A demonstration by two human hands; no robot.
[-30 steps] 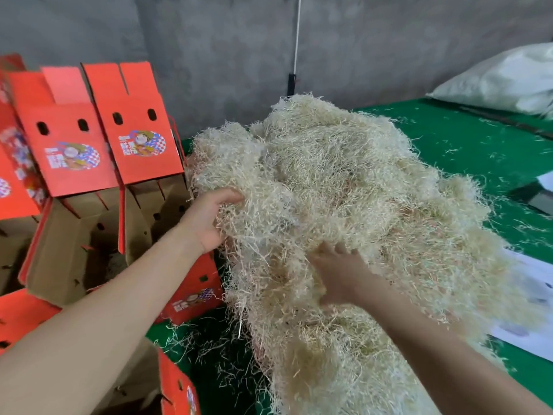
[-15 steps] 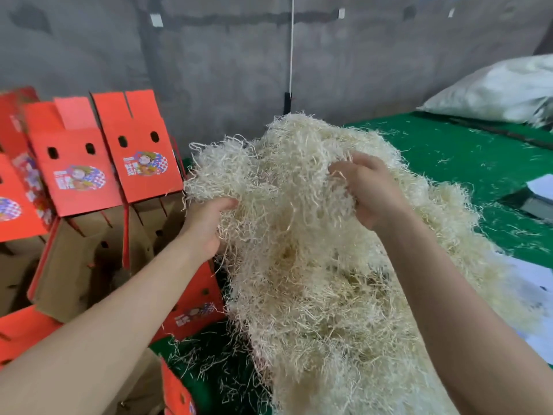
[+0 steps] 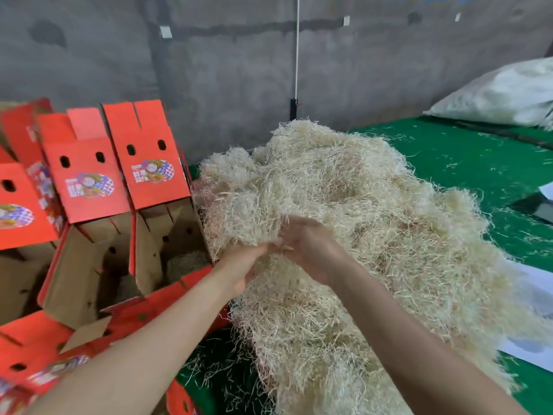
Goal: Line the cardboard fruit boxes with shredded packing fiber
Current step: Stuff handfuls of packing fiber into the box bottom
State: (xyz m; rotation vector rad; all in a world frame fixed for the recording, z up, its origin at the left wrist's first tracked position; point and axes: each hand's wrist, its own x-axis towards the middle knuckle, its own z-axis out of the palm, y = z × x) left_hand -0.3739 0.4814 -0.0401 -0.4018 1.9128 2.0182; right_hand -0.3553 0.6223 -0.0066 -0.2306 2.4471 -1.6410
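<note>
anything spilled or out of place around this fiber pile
Yes, but it is minor. Loose strands shed from the shredded fiber pile lie scattered over the green table cover, to the right of the pile and below its front edge. White paper sheets are partly covered by the pile's right edge.

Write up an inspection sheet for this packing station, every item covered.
Surface: green cover, strewn with loose strands.
Job's things: fiber pile heaped on it; red boxes stand open at left, nearest box with fiber in its bottom.
Clutter: white sheets at the right edge.
Hands: left hand and right hand meet at the pile's front, both in the fiber; grip unclear.
Cables: white cord hangs down the grey wall.
Surroundings: white sack at far right.
</note>
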